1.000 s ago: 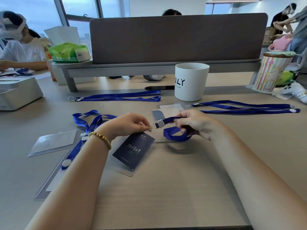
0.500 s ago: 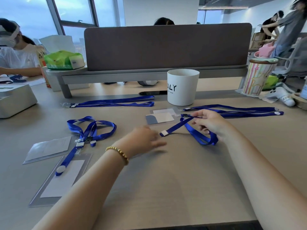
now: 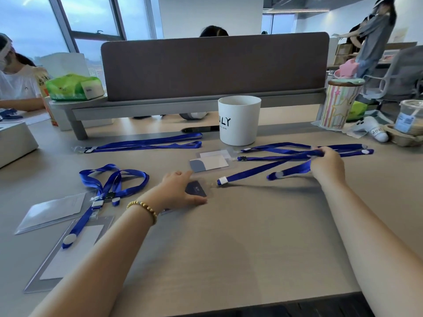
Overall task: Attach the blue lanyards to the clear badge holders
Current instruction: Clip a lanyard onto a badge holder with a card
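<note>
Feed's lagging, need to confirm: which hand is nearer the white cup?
Right. The right hand grips a lanyard just to the right of the cup and nearer the camera; the left hand rests on a dark badge farther off, nearer the camera.

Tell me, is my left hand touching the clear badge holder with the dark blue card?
Touching. The head view shows the left hand lying flat on the clear badge holder with the dark blue card, covering its near part, thumb along its front edge.
</note>
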### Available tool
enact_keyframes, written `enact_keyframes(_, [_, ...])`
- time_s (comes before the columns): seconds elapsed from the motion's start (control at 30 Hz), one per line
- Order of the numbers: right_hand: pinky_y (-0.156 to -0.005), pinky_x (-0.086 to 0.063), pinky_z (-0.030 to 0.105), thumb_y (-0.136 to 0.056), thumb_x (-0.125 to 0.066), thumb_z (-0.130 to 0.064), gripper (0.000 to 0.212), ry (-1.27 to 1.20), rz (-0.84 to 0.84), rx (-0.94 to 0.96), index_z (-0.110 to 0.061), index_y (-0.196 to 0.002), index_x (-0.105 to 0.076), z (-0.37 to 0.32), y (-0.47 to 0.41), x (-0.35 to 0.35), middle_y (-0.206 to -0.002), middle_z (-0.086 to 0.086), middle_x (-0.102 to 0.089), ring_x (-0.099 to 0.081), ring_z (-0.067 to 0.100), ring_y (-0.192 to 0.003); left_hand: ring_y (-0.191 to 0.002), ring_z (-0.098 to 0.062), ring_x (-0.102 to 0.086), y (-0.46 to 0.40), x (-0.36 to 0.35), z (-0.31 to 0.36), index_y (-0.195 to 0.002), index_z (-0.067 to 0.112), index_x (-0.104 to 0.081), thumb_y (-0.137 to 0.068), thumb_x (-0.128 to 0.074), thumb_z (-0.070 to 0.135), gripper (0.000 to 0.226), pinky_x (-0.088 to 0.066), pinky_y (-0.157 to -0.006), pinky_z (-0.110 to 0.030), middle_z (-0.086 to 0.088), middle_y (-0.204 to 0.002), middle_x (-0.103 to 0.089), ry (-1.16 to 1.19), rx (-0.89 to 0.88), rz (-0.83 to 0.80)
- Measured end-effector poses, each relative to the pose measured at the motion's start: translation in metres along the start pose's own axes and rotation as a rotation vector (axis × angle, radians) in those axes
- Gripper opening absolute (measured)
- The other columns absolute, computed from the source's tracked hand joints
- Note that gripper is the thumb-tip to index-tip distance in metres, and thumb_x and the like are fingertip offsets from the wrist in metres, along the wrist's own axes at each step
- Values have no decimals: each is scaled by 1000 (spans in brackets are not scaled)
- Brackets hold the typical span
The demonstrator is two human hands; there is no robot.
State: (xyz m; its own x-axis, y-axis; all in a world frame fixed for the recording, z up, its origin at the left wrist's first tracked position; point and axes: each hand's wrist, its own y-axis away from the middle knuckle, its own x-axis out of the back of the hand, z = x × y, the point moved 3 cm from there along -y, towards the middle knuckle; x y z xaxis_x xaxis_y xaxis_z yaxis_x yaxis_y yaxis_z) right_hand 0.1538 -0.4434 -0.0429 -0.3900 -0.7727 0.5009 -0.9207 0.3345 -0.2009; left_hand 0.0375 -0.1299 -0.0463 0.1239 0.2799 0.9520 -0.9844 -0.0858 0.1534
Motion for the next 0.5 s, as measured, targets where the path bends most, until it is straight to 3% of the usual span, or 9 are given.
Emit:
enact_keyframes(0.1, [-85, -40, 40, -99, -33, -27, 38, 155, 63, 4, -6, -125, -52, 2, -3, 14, -123, 19, -55, -51, 39, -113, -106, -15, -50, 1, 0, 10, -130, 20, -44, -86, -57, 40, 50, -43, -94, -27, -4, -125, -52, -53, -81, 25])
enact_keyframes(0.17, [-83, -45, 42, -101, -26, -37, 45, 102, 51, -27, -5, -116, -54, 6, -7, 15, -108, 19, -61, -57, 41, -101, -103, -14, -53, 5, -3, 22, -126, 18, -48, -92, -51, 30, 36, -42, -92, -25, -4, -122, -56, -123, -165, 1])
enact_keyframes(0.23, [-60, -55, 38, -100, -26, -41, 43, -85, 27, -76, -9, -111, -53, 14, -14, 12, -89, 9, -62, -63, 34, -72, -105, -17, -52, 9, -5, 36, -131, 16, -42, -92, -49, 23, 40, -41, -92, -27, -6, -124, -53, -168, -222, -72])
enact_keyframes(0.3, [-49, -54, 26, -99, -32, -33, 32, -282, 53, -123, -14, -114, -53, 23, -21, 9, -102, 6, -62, -64, 29, -73, -106, -19, -49, 10, -6, 49, -140, 16, -31, -91, -51, 19, 53, -40, -93, -28, -7, -128, -49, -220, -269, -141])
enact_keyframes(0.33, [-55, -54, 22, -98, -34, -27, 28, -367, 75, -134, -16, -115, -54, 25, -24, 8, -113, 6, -60, -63, 27, -83, -109, -20, -49, 9, -6, 54, -143, 16, -25, -90, -51, 17, 58, -40, -94, -29, -8, -131, -47, -254, -283, -161])
enact_keyframes(0.4, [-74, -46, 23, -98, -35, -15, 27, -421, 110, -96, -13, -114, -57, 24, -26, 13, -114, 6, -58, -54, 20, -96, -113, -22, -49, 5, -8, 62, -143, 16, -26, -91, -49, 17, 57, -39, -91, -27, -8, -130, -47, -273, -310, -160])
enact_keyframes(0.5, [-80, -39, 25, -95, -30, -7, 34, -379, 131, 33, -11, -116, -57, 19, -29, 20, -112, 7, -57, -54, 22, -101, -118, -21, -47, -2, -16, 68, -135, 18, -43, -95, -43, 25, 41, -36, -97, -26, -4, -133, -45, -178, -341, -51])
